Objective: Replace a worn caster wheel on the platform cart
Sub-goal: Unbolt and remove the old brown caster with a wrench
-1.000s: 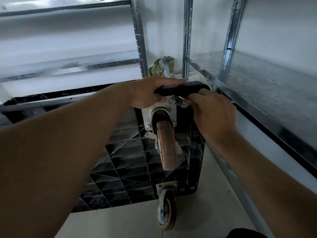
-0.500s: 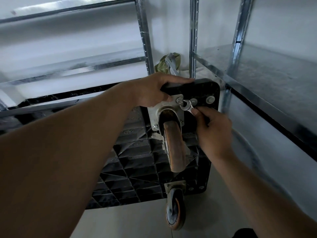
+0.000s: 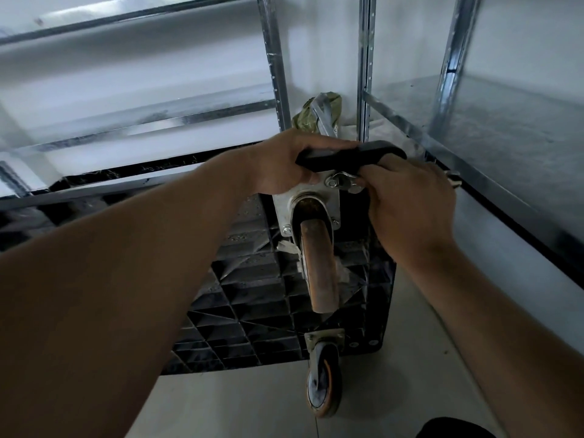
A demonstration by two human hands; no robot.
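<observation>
This looks like a storeroom or stockroom. Grey galvanised steel shelving with slotted uprights lines plain white walls, above a smooth pale floor.

We see a metal rack at eleven o'clock, a shelf at two, white wall between, pale floor at six.

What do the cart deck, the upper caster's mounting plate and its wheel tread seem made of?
Cart deck: likely moulded plastic, matte black, with a ribbed triangular grid. Mounting plate: seemingly plated steel, dull silver, bolted at the corners. Wheel tread: probably rubber or polyurethane, brownish-orange, scuffed.
</observation>
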